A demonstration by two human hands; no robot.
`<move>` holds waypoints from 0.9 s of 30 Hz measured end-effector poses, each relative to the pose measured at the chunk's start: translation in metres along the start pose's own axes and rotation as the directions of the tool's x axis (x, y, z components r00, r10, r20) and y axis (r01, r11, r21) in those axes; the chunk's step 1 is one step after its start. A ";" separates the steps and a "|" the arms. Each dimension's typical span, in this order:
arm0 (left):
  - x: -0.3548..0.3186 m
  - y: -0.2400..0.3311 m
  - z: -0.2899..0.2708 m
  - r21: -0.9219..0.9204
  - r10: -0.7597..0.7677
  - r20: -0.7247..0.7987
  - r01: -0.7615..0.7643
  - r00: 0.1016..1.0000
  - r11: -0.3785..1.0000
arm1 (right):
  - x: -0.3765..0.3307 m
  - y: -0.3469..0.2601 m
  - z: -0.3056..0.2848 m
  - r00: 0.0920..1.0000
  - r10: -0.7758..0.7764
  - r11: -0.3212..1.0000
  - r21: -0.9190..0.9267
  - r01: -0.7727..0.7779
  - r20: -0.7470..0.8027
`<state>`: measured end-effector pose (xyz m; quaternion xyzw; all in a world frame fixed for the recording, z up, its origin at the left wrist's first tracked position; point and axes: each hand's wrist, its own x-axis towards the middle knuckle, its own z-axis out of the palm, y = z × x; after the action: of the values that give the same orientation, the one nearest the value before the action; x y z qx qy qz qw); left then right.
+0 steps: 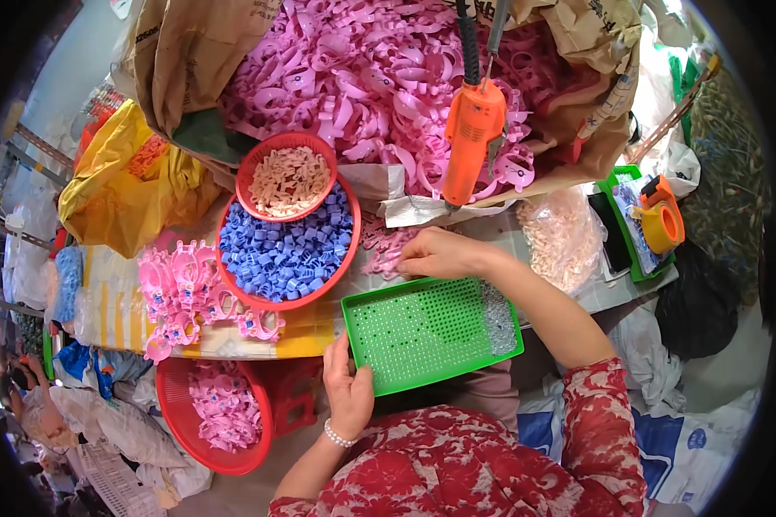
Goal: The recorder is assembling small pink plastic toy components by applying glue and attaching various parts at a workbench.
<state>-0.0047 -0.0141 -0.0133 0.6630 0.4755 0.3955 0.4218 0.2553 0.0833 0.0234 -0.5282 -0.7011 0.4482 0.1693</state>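
In front of me a shallow green tray (pixel 388 366) lies tilted, its perforated floor showing rows of holes and a cluster of tiny silvery pieces at the right end. My left hand (pixel 349 392), with a beaded bracelet at the wrist, closes on the tray's left edge. Beyond the far rim, my right hand (pixel 444 253) has its fingers bent together over a small heap of dusty-pink parts (pixel 386 250). What those fingertips hold, if anything, is hidden. Pink ring-shaped plastic pieces (pixel 185 289) lie to the left on the table.
A red basket of blue pieces (pixel 289 250) carries a smaller red basket of beige pieces (pixel 286 181). An orange electric screwdriver (pixel 474 142) hangs before a large sack of pink parts (pixel 345 86). A red basin (pixel 215 418) sits low left; a bag of beige pieces (pixel 563 237) lies right.
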 end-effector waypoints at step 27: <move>0.033 -0.007 0.003 -0.101 -0.077 0.093 0.086 0.993 0.991 | -0.182 0.011 0.055 0.790 0.214 0.930 -0.128 -0.346 -0.575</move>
<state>0.0037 0.0186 -0.0166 0.6370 0.4614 0.3723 0.4927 0.2925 -0.1033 0.0275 -0.7489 -0.5820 0.2140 0.2339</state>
